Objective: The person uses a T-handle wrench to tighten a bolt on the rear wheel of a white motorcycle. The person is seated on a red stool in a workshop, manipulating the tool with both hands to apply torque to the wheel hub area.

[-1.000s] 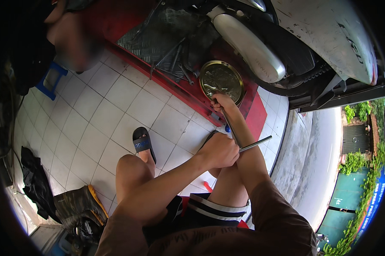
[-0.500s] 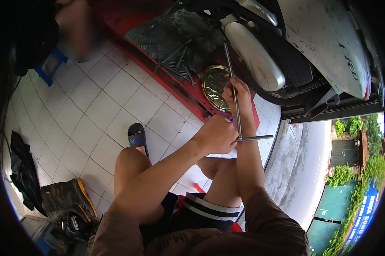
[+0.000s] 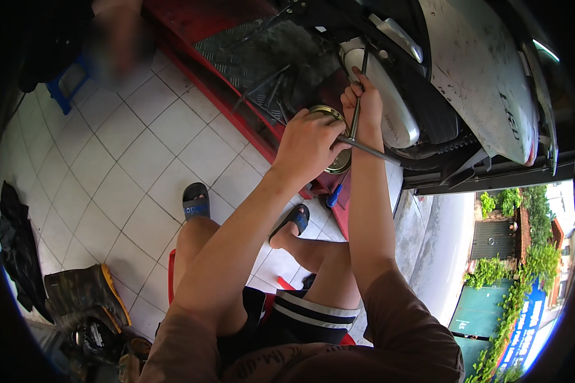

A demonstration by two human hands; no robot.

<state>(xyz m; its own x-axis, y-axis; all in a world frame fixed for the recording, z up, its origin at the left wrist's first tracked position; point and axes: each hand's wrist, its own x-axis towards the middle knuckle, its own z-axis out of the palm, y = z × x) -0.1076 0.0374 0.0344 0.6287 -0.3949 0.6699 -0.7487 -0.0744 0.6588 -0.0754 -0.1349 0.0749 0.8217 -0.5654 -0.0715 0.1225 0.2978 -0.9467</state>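
A T-handle wrench (image 3: 357, 116) is in both my hands, its long shaft pointing away toward the motorbike (image 3: 479, 70). My left hand (image 3: 309, 142) is closed over one side of its crossbar, whose other side sticks out over my right forearm. Farther up, my right hand (image 3: 367, 102) wraps the shaft with its fingers. The shaft's far tip overlaps the bike beside a silver cover (image 3: 392, 112); whether it sits on a fastener I cannot tell. Below my hands, partly hidden by them, lies a round gold-coloured dish (image 3: 339, 167).
A blue-handled tool (image 3: 334, 195) lies on the red stand (image 3: 252, 135) near the dish. More metal tools rest on its dark tread plate (image 3: 217, 54). A blue stool (image 3: 64, 89) and another person are at the far left. Boots (image 3: 86, 293) stand at the near left.
Both hands have moved farther away, bringing the wrench up to the motorbike's side. The left hand now covers the crossbar's end. The blue-handled tool has come into fuller view.
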